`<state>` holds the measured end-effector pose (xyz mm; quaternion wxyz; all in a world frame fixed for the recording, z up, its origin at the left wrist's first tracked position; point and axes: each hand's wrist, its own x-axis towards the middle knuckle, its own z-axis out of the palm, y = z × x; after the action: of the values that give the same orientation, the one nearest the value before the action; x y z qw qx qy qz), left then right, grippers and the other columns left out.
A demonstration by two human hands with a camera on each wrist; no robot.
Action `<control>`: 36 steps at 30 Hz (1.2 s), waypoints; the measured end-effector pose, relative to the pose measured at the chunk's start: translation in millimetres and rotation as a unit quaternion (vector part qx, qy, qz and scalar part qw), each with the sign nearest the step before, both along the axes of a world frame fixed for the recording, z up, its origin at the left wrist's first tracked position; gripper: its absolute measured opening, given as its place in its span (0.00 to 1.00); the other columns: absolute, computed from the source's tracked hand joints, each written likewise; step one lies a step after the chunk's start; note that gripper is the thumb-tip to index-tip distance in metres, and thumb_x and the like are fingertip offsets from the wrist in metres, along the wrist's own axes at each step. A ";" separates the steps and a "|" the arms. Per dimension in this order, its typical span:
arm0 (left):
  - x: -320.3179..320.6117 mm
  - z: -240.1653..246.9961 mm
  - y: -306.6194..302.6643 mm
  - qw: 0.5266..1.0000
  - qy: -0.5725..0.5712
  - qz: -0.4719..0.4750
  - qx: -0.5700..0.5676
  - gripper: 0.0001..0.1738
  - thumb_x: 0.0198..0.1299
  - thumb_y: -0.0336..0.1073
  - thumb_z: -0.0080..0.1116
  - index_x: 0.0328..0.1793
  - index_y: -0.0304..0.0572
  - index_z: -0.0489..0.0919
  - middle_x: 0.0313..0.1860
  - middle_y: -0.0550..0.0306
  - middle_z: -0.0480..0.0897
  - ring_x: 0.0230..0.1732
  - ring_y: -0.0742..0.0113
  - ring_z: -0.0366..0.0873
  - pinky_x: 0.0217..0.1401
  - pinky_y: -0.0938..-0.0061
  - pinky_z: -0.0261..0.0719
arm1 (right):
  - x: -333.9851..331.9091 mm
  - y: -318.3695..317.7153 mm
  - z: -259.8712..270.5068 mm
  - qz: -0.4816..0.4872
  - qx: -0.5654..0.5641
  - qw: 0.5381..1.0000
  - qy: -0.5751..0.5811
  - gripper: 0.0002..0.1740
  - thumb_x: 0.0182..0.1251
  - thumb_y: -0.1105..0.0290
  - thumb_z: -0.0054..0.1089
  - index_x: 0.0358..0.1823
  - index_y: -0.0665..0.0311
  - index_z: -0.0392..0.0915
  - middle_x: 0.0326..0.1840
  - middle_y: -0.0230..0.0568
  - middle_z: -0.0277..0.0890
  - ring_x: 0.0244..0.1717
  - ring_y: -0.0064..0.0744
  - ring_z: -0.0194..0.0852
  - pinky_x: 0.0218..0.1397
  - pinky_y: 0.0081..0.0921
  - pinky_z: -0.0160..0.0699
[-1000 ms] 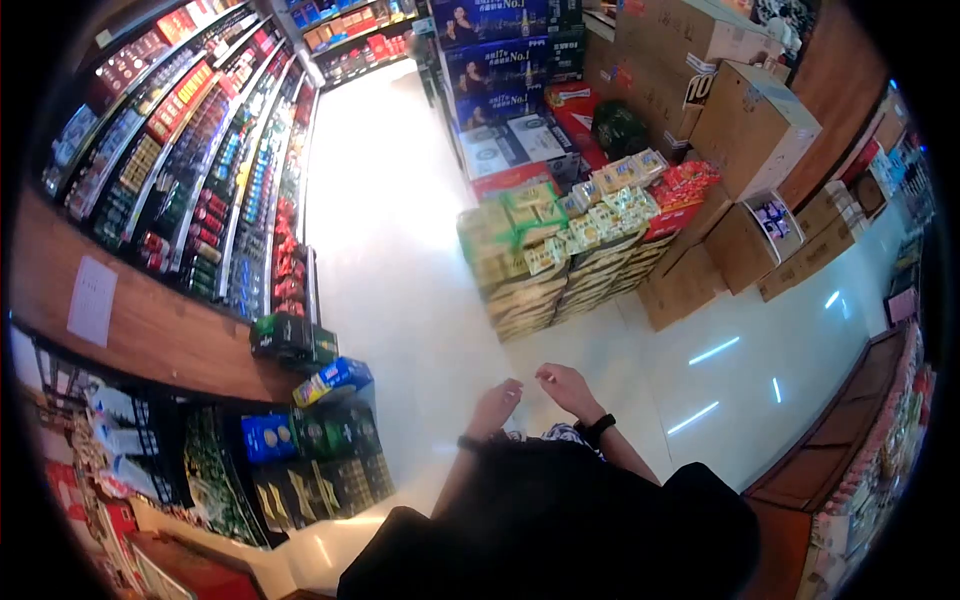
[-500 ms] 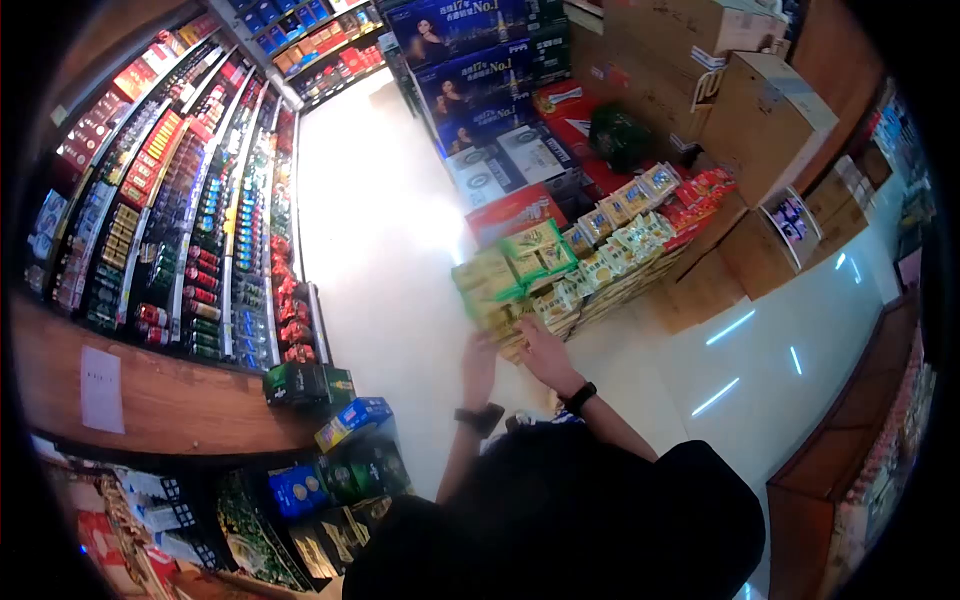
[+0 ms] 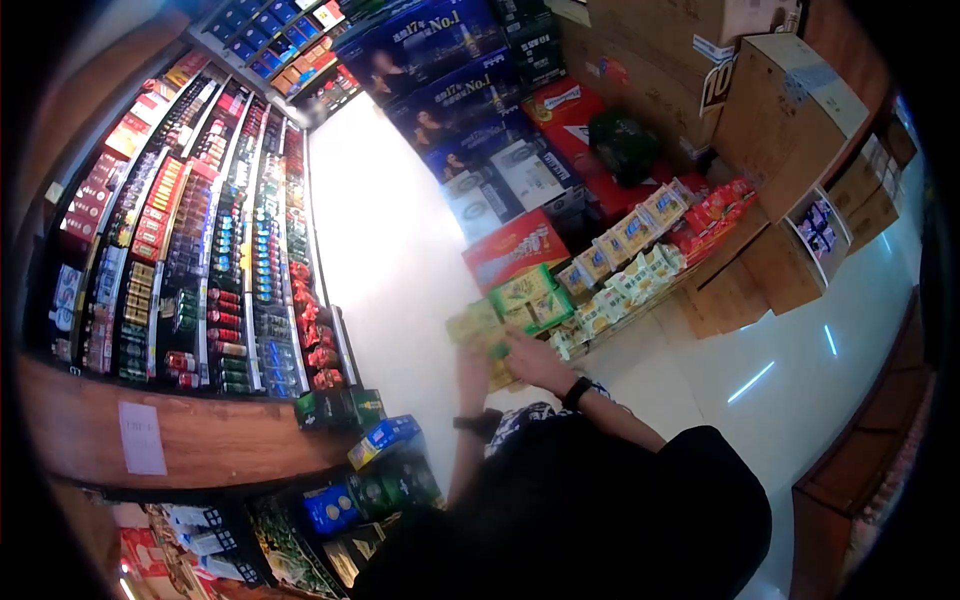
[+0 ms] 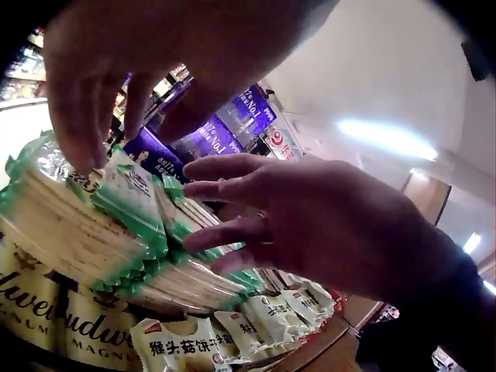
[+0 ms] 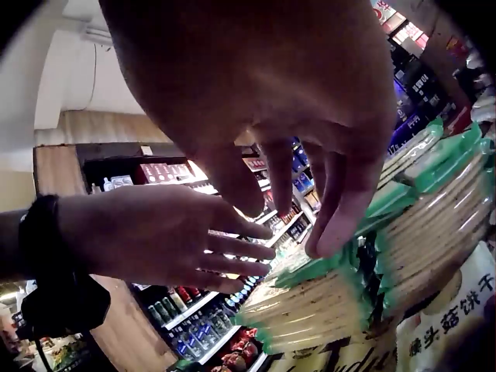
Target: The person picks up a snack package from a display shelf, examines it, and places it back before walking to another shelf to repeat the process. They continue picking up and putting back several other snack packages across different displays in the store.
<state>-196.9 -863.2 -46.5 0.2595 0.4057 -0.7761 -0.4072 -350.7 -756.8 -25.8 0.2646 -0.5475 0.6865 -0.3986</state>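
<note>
Green-edged packets of flat biscuits (image 3: 530,300) lie in stacks at the near left corner of the pile. In the left wrist view the left hand (image 4: 147,70) hangs over the packets (image 4: 85,225), its fingers pointing down, the fingertips close to one packet's top; contact is unclear. The right hand (image 4: 310,217) is beside them with fingers spread apart. Seen from the right wrist, the right hand (image 5: 287,132) has its fingers loosely bent down by the packets (image 5: 434,209), and the left hand (image 5: 163,236) reaches across with straight fingers. Neither hand visibly grips a packet.
Small white snack packets (image 3: 625,295) and red packets (image 3: 715,220) line the pile to the right. Behind stand blue cartons (image 3: 460,100) and brown boxes (image 3: 780,130). Shelves of cans (image 3: 225,250) run along the left, above a wooden ledge (image 3: 240,445).
Both hands have moved forward from near the body to the green-edged packets. The head view has shifted, bringing the pile closer.
</note>
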 end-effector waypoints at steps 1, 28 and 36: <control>-3.3 -6.5 -5.9 0.999 -0.019 -0.015 -0.022 0.23 0.68 0.32 0.56 0.69 0.39 0.72 0.61 0.45 0.79 0.58 0.56 0.80 0.57 0.65 0.79 | -3.9 -2.6 0.0 0.013 -0.012 1.000 -0.003 0.22 0.65 0.68 0.52 0.61 0.60 0.72 0.69 0.49 0.68 0.60 0.55 0.75 0.60 0.45 0.77; -9.1 -31.5 -100.9 0.973 -0.017 -0.102 0.204 0.17 0.63 0.26 0.58 0.58 0.33 0.78 0.43 0.56 0.82 0.38 0.70 0.80 0.37 0.75 0.79 | 14.0 -23.2 3.7 -0.095 0.077 0.992 0.015 0.18 0.66 0.67 0.52 0.57 0.58 0.75 0.61 0.44 0.75 0.55 0.50 0.79 0.54 0.42 0.80; 23.0 6.1 -95.5 0.928 0.075 -0.190 0.312 0.25 0.65 0.28 0.62 0.69 0.39 0.73 0.49 0.61 0.75 0.49 0.71 0.74 0.46 0.74 0.76 | 84.2 -28.6 25.3 -0.249 0.045 0.967 -0.039 0.17 0.70 0.64 0.54 0.58 0.56 0.77 0.50 0.47 0.78 0.47 0.47 0.81 0.50 0.37 0.81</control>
<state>-173.9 -958.7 -40.4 0.0951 0.2793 -0.6504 -0.6999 -266.6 -785.4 -0.5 0.2079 -0.3308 0.8078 -0.4413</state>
